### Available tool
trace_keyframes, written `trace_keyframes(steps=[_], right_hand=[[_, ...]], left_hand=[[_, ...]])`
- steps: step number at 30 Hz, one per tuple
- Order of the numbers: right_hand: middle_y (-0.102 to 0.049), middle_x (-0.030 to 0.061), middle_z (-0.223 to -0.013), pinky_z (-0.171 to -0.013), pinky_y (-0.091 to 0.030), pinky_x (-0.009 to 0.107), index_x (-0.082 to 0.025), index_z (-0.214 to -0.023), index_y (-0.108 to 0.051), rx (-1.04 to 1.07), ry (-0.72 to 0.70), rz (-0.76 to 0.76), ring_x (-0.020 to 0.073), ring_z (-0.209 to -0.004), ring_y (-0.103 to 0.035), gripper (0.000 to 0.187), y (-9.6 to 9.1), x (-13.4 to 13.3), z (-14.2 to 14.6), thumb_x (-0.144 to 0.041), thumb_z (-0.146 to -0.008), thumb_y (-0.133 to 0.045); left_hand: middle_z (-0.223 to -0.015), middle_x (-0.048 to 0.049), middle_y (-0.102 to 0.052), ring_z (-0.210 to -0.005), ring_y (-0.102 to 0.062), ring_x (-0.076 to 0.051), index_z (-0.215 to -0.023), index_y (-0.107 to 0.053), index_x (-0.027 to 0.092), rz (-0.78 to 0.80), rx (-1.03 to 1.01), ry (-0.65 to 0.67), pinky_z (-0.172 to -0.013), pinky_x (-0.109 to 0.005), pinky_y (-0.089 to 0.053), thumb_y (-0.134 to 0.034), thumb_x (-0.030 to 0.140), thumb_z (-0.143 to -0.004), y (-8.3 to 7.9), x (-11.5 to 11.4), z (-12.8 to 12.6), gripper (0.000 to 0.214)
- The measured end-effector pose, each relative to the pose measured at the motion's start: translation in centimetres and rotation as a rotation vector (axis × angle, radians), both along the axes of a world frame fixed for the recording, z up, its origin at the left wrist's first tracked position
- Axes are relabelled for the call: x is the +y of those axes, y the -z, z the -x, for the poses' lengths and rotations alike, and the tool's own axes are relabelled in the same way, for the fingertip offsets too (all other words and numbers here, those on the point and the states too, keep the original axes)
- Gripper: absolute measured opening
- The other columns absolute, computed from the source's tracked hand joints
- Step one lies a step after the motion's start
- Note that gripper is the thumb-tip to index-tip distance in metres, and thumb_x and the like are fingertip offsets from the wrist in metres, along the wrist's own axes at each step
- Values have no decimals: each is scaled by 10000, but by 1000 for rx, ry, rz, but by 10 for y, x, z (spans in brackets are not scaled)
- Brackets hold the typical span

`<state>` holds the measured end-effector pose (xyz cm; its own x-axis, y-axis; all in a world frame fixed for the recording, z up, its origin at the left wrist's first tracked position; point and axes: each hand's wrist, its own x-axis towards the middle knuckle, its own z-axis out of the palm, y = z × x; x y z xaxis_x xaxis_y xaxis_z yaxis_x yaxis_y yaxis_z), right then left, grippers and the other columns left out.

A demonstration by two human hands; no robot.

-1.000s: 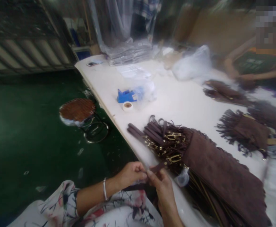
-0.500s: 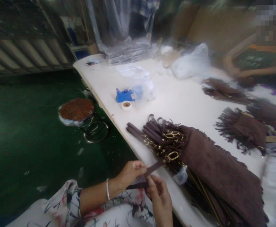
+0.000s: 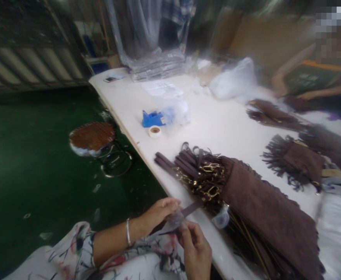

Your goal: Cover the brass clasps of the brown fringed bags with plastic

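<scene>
My left hand (image 3: 160, 212), with a silver bangle at the wrist, is closed on a brown bag strap (image 3: 192, 209) at the table's near edge. A piece of clear plastic film (image 3: 174, 221) lies over the strap between my hands. My right hand (image 3: 196, 245) pinches the film and strap from below with thumb and fingers; exactly which layer is hidden. The strap runs up to gold hardware (image 3: 213, 192) at the end of a stack of brown fringed suede bags (image 3: 264, 210). More rolled straps (image 3: 166, 161) stick out there.
On the white table (image 3: 217, 132) are a tape roll (image 3: 155, 131), a blue tape dispenser (image 3: 153, 118), a plastic bag (image 3: 231, 79) and other fringed bags (image 3: 300, 157). A stool (image 3: 92, 137) stands on the left. Across the table, a person's arms (image 3: 319, 93) reach over more brown pieces.
My left fingers have shifted slightly left and loosened along the strap, and the clear film shows more plainly between my hands. The view has moved slightly.
</scene>
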<state>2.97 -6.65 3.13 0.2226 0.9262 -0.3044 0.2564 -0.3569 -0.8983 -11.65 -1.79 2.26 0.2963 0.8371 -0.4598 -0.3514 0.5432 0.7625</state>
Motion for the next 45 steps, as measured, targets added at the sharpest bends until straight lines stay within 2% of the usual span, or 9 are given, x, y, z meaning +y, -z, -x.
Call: trace_keyframes(steps=[4, 10, 19, 25, 29, 33, 37, 41, 45], right_hand=[[-589, -21, -573, -521, -396, 231, -188, -782, -670, -18, -20, 47, 145, -528, -510, 470, 1, 15, -15, -646, -793, -563], [-604, -17, -560, -515, -409, 247, -187, -825, -675, -91, 30, 6, 157, -503, -539, 487, -4, 36, -29, -662, -772, -586], [-712, 30, -697, -583, -434, 262, -237, -946, -660, -449, 191, -122, 199, -607, -654, 469, -39, 37, -17, -646, -872, -443], [-698, 8, -680, -559, -413, 253, -237, -889, -660, -412, 115, -131, 156, -507, -596, 470, -35, 32, -21, -657, -864, -451], [-677, 11, -633, -559, -417, 261, -231, -857, -653, -379, 27, -137, 162, -491, -580, 489, -26, 40, -25, -668, -864, -434], [-704, 38, -700, -545, -429, 265, -221, -989, -662, -453, -14, -144, 182, -521, -622, 528, -35, 48, -38, -672, -870, -415], [-719, 25, -743, -500, -420, 245, -248, -1317, -551, -626, -40, -203, 177, -516, -648, 526, -51, 56, -51, -562, -923, -397], [-733, 35, -747, -438, -363, 259, -290, -1411, -478, -917, -269, -276, 203, -479, -644, 489, -57, 67, -60, -425, -953, -371], [-690, 28, -593, -404, -268, 261, -297, -1395, -501, -1190, -364, -312, 217, -412, -606, 453, -61, 78, -64, -336, -958, -384]], left_hand=[[-927, -105, -686, -774, -626, -183, -1025, -680, 102, 71, -94, 139, -703, -266, -445, -580, 603, -843, 6, -6, 6, 543], [-835, -73, -679, -708, -591, -158, -917, -706, 99, 50, -77, 175, -655, -238, -422, -699, 592, -748, 3, 3, 4, 521], [-843, -112, -690, -700, -627, -168, -927, -710, 86, 82, -331, 264, -676, -260, -460, -780, 413, -708, -2, 29, -28, 400], [-719, -61, -691, -537, -537, -107, -849, -678, 113, -41, -60, 226, -494, -188, -355, -796, 438, -680, -17, 28, -12, 386], [-746, -71, -692, -596, -573, -127, -870, -680, 110, -20, -65, 187, -548, -203, -389, -751, 447, -718, -10, 33, -17, 376], [-759, -60, -683, -635, -590, -151, -875, -668, 123, -37, -48, 227, -608, -236, -426, -722, 428, -741, -5, 40, -24, 337], [-768, -29, -659, -703, -576, -174, -866, -686, 158, -398, 336, 274, -642, -245, -403, -606, 385, -856, -7, 45, -7, 240], [-912, -73, -667, -881, -592, -216, -1001, -680, 186, -855, 709, 303, -818, -285, -399, -397, 337, -985, -14, 51, 17, 322], [-970, -108, -671, -941, -586, -235, -1072, -656, 170, -974, 813, 364, -870, -306, -391, -354, 311, -999, -19, 54, 22, 340]])
